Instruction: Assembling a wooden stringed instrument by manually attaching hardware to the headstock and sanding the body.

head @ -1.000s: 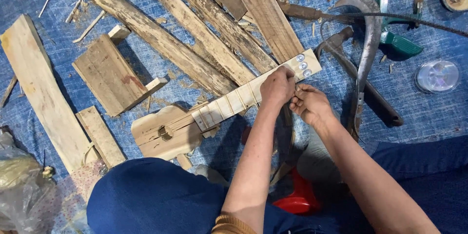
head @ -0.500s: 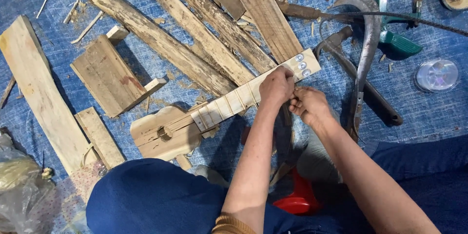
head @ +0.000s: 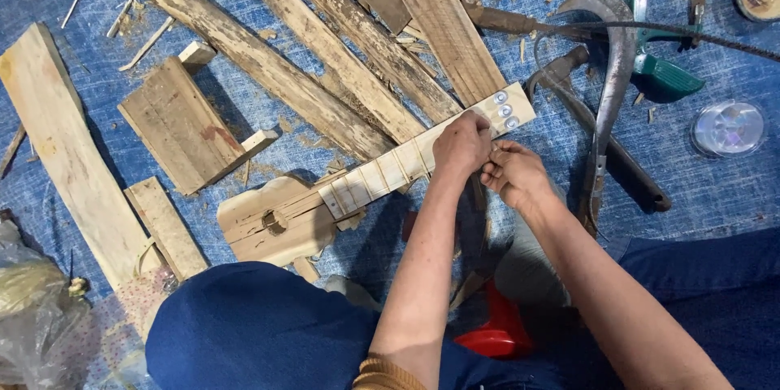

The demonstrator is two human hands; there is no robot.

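Head cam | blue tarp [head: 715, 195] floor, planks [head: 268, 73], shavings | both hands [head: 487, 158] gripping wooden guitar neck [head: 406, 166]

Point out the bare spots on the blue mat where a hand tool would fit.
Free: the mat between the clear round spool and the blue trouser leg; a smaller patch left of the square board. Crowded: the planks up top, and around both hands on the small wooden guitar beside the sickle.

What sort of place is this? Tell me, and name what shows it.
Probably a makeshift woodworking spot on the ground: rough planks and wood chips lie on a blue mat, a curved blade lies nearby, and both hands work on a small wooden guitar.
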